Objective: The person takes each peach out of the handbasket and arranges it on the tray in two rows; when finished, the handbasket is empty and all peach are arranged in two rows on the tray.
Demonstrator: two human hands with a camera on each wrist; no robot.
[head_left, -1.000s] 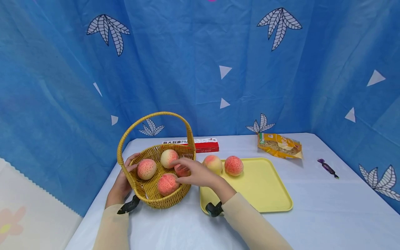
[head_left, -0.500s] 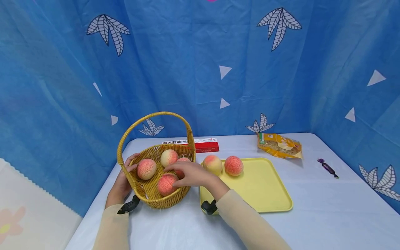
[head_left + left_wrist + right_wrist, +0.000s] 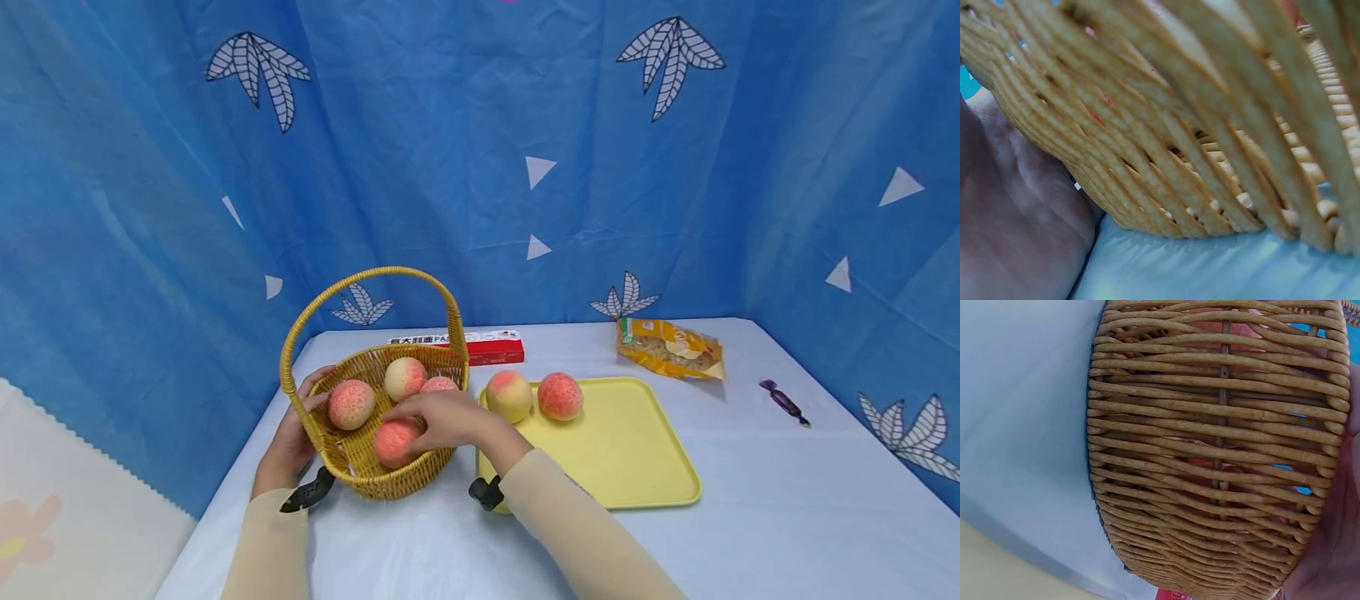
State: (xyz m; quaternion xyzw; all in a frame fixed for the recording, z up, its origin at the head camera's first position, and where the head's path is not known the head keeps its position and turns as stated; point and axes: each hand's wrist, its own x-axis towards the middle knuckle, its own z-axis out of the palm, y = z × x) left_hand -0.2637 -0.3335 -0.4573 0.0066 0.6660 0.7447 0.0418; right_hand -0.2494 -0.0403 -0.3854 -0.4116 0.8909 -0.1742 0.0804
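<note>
A woven basket [image 3: 367, 487] with a tall arched handle stands at the left of the table, with several peaches in it. My left hand [image 3: 294, 433] holds its left side, fingertips over the rim; in the left wrist view the palm [image 3: 1022, 206] lies against the weave. My right hand [image 3: 450, 421] reaches over the right rim and grips the front peach [image 3: 395, 442] between thumb and fingers. Around it are a left peach [image 3: 352, 405], a back peach [image 3: 406, 378] and a right peach [image 3: 438, 384], the last partly hidden by my hand. Wickerwork [image 3: 1216, 437] fills most of the right wrist view.
Right of the basket lies a yellow tray [image 3: 622, 450] bearing two peaches, one yellowish [image 3: 509, 395] and one redder [image 3: 560, 396]. Behind the basket is a red-and-white pasta box [image 3: 495, 348]. An orange pasta bag [image 3: 670, 348] and a purple wrapped candy [image 3: 784, 403] lie farther right.
My right hand has shifted left and toward me, from beside the right peach onto the front peach, which has moved slightly left. My left hand and the basket have stayed put.
</note>
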